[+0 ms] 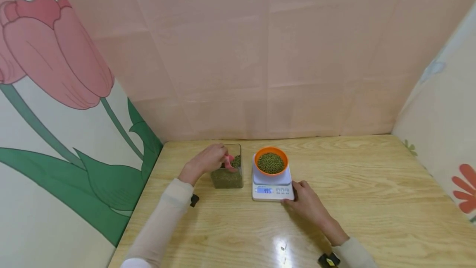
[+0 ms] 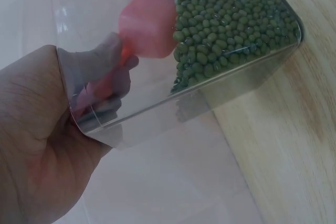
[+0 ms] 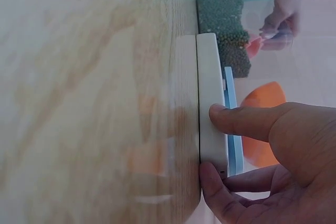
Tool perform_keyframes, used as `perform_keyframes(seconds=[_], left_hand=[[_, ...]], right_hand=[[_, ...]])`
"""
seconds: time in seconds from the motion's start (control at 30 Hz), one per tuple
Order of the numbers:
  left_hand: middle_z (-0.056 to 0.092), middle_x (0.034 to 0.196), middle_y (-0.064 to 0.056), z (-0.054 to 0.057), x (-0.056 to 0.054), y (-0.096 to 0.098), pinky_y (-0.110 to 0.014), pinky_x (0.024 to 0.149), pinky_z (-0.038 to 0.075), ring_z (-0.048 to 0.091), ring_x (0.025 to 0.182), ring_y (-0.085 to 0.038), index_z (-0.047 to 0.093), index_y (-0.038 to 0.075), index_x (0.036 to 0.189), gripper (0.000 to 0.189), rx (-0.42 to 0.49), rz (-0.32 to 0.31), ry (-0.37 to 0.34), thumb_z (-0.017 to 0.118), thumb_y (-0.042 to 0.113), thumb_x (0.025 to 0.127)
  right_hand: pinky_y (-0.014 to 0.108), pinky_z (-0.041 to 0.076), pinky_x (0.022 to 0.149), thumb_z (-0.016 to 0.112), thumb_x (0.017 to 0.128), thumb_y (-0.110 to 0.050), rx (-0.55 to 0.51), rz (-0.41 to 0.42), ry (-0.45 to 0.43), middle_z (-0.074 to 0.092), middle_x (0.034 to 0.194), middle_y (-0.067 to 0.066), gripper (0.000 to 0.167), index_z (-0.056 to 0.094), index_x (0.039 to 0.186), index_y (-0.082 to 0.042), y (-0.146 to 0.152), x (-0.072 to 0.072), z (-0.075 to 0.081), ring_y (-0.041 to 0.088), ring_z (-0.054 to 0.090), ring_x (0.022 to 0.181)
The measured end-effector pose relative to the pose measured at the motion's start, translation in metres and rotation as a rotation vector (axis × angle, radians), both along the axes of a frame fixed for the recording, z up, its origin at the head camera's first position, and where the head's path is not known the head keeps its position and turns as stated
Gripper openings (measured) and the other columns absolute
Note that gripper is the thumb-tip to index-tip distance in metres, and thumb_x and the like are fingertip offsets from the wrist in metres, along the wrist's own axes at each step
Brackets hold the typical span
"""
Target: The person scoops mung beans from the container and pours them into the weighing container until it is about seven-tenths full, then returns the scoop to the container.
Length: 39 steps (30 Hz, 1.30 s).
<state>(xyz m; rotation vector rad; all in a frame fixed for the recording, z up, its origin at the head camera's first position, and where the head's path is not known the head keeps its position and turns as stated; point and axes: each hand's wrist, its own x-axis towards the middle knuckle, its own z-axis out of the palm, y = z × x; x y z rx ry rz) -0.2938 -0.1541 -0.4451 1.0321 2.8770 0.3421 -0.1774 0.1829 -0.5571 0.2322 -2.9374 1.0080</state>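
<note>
My left hand reaches over the rim of a clear plastic container and pinches the handle of a pink scoop. Inside the container, the scoop's bowl sits against a heap of green mung beans. To the right stands a white digital kitchen scale, its lit display showing what looks like 495. An orange bowl with mung beans in it rests on the scale's platform. My right hand grips the scale's front right corner, thumb on the front edge and fingers on the right side.
Everything stands on a wood-grain table. A pinkish covering hangs along its back edge. Walls with painted flowers rise at the left and right sides. Dark straps or devices are on both wrists.
</note>
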Motion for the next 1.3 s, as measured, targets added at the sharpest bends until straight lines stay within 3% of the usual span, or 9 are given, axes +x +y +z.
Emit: perform_keyframes(seconds=[0.3, 0.67, 0.93, 1.3], left_hand=[[0.073, 0.113, -0.011, -0.0010, -0.0009, 0.0010, -0.040, 0.096, 0.058, 0.068, 0.105, -0.025, 0.076, 0.007, 0.098, 0.011, 0.008, 0.008, -0.019, 0.068, 0.012, 0.104], [0.072, 0.121, -0.013, 0.0003, 0.0001, -0.0005, -0.044, 0.105, 0.055, 0.067, 0.118, -0.029, 0.078, 0.008, 0.090, 0.018, 0.057, 0.002, -0.063, 0.068, 0.009, 0.105], [0.072, 0.119, -0.014, 0.0000, 0.0001, -0.0023, -0.046, 0.104, 0.055, 0.066, 0.116, -0.031, 0.078, 0.008, 0.088, 0.021, 0.065, -0.018, -0.051, 0.066, 0.010, 0.106], [0.072, 0.118, -0.012, 0.0017, 0.0024, -0.0052, -0.041, 0.099, 0.058, 0.069, 0.111, -0.027, 0.079, 0.005, 0.111, 0.018, 0.059, 0.025, -0.018, 0.062, 0.013, 0.109]], right_hand=[[0.032, 0.052, 0.075, 0.089, 0.087, -0.021, 0.006, -0.006, -0.024, 0.059, 0.113, 0.020, 0.072, 0.057, 0.142, 0.013, 0.0007, -0.0003, -0.0007, 0.022, 0.056, 0.090], [0.037, 0.053, 0.078, 0.090, 0.085, -0.020, -0.004, -0.004, -0.011, 0.060, 0.111, 0.020, 0.074, 0.058, 0.143, 0.013, 0.0005, -0.0011, -0.0020, 0.024, 0.057, 0.092], [0.037, 0.053, 0.078, 0.090, 0.086, -0.019, -0.015, -0.009, -0.037, 0.059, 0.114, 0.022, 0.076, 0.055, 0.145, 0.013, -0.0003, -0.0006, -0.0026, 0.024, 0.057, 0.093], [0.038, 0.054, 0.078, 0.089, 0.086, -0.018, -0.009, -0.007, -0.025, 0.060, 0.113, 0.021, 0.075, 0.055, 0.145, 0.013, -0.0006, -0.0014, -0.0018, 0.024, 0.057, 0.092]])
